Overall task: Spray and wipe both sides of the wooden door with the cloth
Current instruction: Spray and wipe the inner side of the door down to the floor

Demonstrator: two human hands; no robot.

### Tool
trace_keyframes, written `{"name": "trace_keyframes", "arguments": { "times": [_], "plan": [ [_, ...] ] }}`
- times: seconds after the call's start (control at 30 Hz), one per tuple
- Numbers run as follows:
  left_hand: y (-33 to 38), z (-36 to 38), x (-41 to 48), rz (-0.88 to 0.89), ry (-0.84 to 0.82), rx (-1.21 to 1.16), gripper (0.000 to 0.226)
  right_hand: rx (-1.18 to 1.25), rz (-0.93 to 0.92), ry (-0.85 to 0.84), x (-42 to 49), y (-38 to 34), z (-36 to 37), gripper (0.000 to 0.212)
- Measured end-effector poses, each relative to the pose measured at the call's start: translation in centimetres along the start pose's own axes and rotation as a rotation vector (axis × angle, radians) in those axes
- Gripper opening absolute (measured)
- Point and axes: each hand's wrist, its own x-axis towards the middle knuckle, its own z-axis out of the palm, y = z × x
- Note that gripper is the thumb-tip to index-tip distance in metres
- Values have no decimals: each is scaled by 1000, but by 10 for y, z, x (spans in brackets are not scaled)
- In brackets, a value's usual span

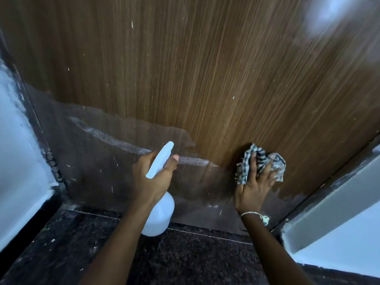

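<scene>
Both hands are working low on the wooden door (185,68), one spraying and one wiping.

The left hand (153,177) is reaching forward with the forearm angled up from below. Its fingers are curling round the neck of the white spray bottle (159,214), and the nozzle is pointing at the door's lower panel. A pale foamy streak (115,140) is lying across a darker damp patch there. The right hand (254,190) is stretching out with a bracelet (251,213) at the wrist. Its fingers are spreading fairly straight over the bunched checked cloth (259,159) and pressing it flat against the door, just right of the damp patch and above the dark speckled floor (185,254).
</scene>
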Motion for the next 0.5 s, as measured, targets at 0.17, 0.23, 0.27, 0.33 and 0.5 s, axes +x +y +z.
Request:
{"name": "trace_keyframes", "arguments": {
  "times": [0.17,0.23,0.27,0.33,0.5],
  "plan": [
    [-4,-11,2,-1,13,4,11,59,45,52,6,-58,19,71],
    [-6,-17,4,9,28,21,11,12,-81,13,8,-86,30,77],
    [-7,-19,5,18,34,32,13,-12,-147,13,9,-102,37,80],
    [-8,-22,6,31,50,39,17,-45,-247,39,11,-136,49,80],
    [-15,-27,12,32,69,36,9,-59,-409,15,15,-144,51,79]
  ]
}}
